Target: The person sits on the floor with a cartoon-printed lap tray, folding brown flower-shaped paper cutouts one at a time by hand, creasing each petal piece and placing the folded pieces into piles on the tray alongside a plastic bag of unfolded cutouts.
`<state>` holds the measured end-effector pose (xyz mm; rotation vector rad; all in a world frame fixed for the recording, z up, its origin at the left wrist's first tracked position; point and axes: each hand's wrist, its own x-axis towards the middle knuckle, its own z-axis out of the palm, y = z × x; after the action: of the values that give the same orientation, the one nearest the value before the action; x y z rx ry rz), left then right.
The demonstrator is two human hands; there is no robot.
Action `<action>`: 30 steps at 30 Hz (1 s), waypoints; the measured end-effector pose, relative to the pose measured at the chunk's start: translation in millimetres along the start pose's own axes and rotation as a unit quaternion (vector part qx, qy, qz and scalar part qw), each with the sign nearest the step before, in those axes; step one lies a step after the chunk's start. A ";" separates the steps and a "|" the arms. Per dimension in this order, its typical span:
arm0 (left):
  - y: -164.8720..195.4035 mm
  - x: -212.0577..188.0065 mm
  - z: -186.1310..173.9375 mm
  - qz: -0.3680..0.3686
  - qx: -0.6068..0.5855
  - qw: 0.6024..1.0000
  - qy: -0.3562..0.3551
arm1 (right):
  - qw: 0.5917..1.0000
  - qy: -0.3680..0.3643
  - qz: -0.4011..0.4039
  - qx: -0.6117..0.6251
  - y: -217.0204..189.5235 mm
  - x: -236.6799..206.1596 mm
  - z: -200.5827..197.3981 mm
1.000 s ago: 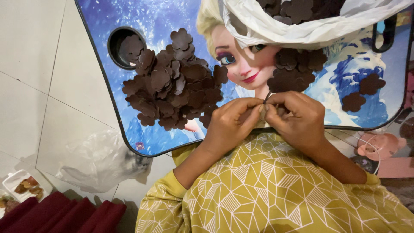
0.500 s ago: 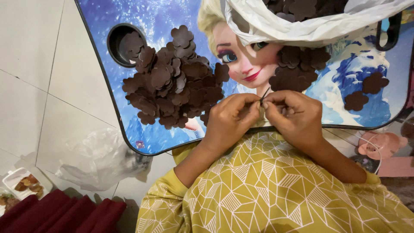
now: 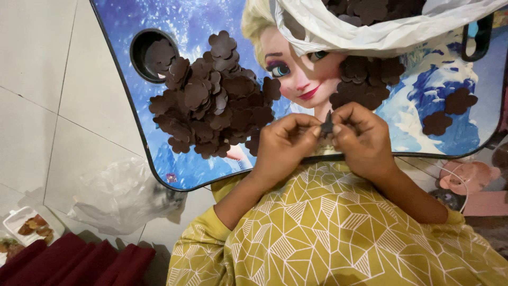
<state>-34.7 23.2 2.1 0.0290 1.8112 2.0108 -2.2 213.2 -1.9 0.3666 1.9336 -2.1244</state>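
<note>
My left hand (image 3: 283,145) and my right hand (image 3: 362,137) meet at the near edge of a blue lap table (image 3: 174,169) printed with a cartoon figure. Together their fingertips pinch one small dark brown cut-out piece (image 3: 327,125), folded between them. A big heap of brown flower-shaped cut-outs (image 3: 211,98) lies on the table to the left of my hands. A smaller cluster of the same cut-outs (image 3: 365,74) lies just beyond my right hand. Both arms wear yellow patterned sleeves.
A white plastic bag (image 3: 365,29) holding more brown cut-outs sits at the table's far side. A round cup hole (image 3: 142,45) is at the table's left. A crumpled clear bag (image 3: 124,193) and a white tray of snacks (image 3: 29,228) lie on the tiled floor; dark red cloth (image 3: 74,262) is below.
The hands have stayed together at the table's edge, working the small brown piece between the fingertips; the piece now stands up more between them. The heaps have not moved.
</note>
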 end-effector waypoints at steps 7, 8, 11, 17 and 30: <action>-8.4 -2.1 5.4 -0.056 -0.164 0.985 -0.016 | 0.983 -0.009 -0.093 -0.158 -0.8 -3.5 0.0; -8.9 -4.0 5.4 -0.045 -0.156 0.986 -0.022 | 0.964 -0.009 -0.149 -0.219 -1.6 -5.4 -0.3; -13.7 -2.0 3.9 -0.040 -0.022 0.999 -0.003 | 0.978 -0.031 -0.139 -0.150 1.0 -5.5 -0.8; -22.4 13.5 -23.5 0.053 -0.149 0.971 0.181 | 0.977 0.033 -0.086 0.190 9.3 -0.6 -15.0; -6.2 3.3 -5.1 -0.128 -0.251 0.959 -0.035 | 0.999 -0.033 -0.012 0.015 -0.9 -5.3 -19.9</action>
<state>-37.4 19.8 -5.4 -0.2681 1.1490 2.1811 2.9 233.2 -1.0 0.2753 1.8811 -2.1543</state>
